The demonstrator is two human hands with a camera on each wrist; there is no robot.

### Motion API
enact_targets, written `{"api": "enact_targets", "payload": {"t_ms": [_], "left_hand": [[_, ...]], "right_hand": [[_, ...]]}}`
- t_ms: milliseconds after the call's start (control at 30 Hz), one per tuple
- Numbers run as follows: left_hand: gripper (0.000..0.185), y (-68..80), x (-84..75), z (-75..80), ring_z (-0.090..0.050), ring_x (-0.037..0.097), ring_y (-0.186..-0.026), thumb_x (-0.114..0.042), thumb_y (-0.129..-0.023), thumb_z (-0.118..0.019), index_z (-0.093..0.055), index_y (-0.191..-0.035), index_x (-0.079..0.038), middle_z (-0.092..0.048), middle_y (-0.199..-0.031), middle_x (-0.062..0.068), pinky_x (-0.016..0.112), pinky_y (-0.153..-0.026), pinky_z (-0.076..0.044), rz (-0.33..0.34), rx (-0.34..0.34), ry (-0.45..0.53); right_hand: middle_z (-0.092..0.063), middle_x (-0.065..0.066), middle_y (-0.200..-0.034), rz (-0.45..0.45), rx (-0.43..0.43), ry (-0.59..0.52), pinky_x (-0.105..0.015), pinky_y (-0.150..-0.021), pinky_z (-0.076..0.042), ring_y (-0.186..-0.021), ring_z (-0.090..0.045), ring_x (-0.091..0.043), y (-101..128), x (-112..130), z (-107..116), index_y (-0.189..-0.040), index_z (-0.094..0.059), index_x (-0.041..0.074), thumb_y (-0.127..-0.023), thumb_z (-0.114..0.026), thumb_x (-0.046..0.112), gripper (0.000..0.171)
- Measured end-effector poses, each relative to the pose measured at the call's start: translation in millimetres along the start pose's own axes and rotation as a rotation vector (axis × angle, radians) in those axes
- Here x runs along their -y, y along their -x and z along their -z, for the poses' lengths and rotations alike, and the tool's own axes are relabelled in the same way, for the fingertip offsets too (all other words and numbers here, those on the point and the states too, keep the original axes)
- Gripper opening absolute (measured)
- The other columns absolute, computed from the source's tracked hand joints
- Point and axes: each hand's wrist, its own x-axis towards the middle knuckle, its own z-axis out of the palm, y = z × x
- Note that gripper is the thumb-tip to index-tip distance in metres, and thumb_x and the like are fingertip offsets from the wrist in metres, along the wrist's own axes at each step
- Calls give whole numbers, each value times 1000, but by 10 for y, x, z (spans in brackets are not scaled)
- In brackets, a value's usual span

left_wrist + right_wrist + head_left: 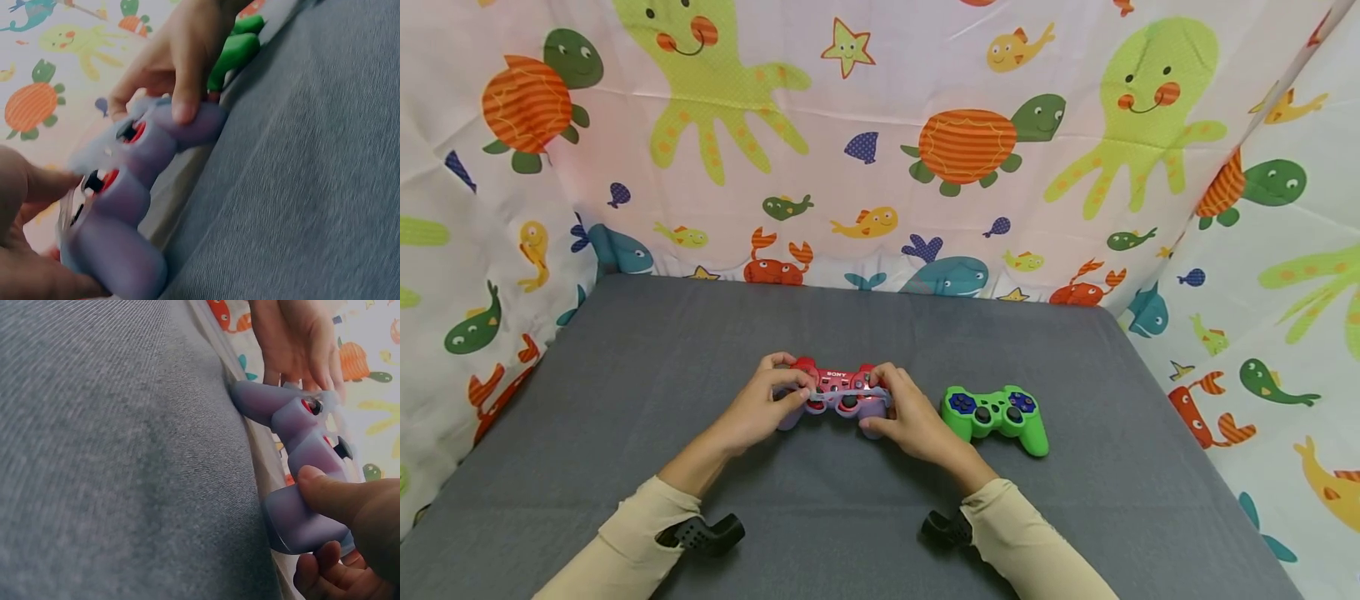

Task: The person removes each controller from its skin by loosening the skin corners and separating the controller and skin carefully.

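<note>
A red game controller (835, 381) marked SONY lies at the middle of the table in the head view. Around its lower part and grips sits a translucent purple silicone cover (125, 259), whose edge crosses the controller's face as a pale band. My left hand (769, 406) pinches the cover's edge between thumb and fingers at the left end. At the right end my right hand (913, 417) grips the covered handle, its thumb on the front of the cover in the right wrist view. Dark thumbsticks (342, 448) poke out through the cover. The controller's underside is hidden.
Just right of my right hand lies a green game controller (996, 412) with blue button areas. Grey cloth covers the table (820, 533). A curtain (880, 108) printed with sea animals hangs behind it and along both sides. Black straps sit at both wrists.
</note>
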Motion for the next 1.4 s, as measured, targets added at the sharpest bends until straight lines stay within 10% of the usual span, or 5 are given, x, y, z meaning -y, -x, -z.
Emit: {"api": "enact_targets", "payload": {"t_ms": [467,867,1400], "left_hand": [[8,-12,94,67,-45,43,-134,-14,-94,-72,-75,-86,-11,-40,-149,18,46,-91,-46,-94,16,-56],[5,-27,89,-36,-55,41,-127,-7,-87,-79,-77,-82,-9,-53,-141,19,48,-94,-49,-93,-140,-103],[9,-14,44,-69,-61,34,-109,-7,-83,-83,-74,-81,-6,-53,-129,18,46,-93,-48,-91,-192,-105]], "right_hand": [[-47,-8,-101,-10,-33,-44,-25,-68,-41,-74,-47,-18,26,31,-5,-120,-47,14,-85,-82,17,50],[-49,-6,-110,-26,-57,-6,-23,-65,-42,-69,-46,-13,35,36,-25,-128,-55,19,-85,-83,19,51],[-50,-12,-105,14,-149,-230,-22,-53,-40,-53,-37,-5,-27,102,-51,-106,-78,5,-93,-72,7,15]]}}
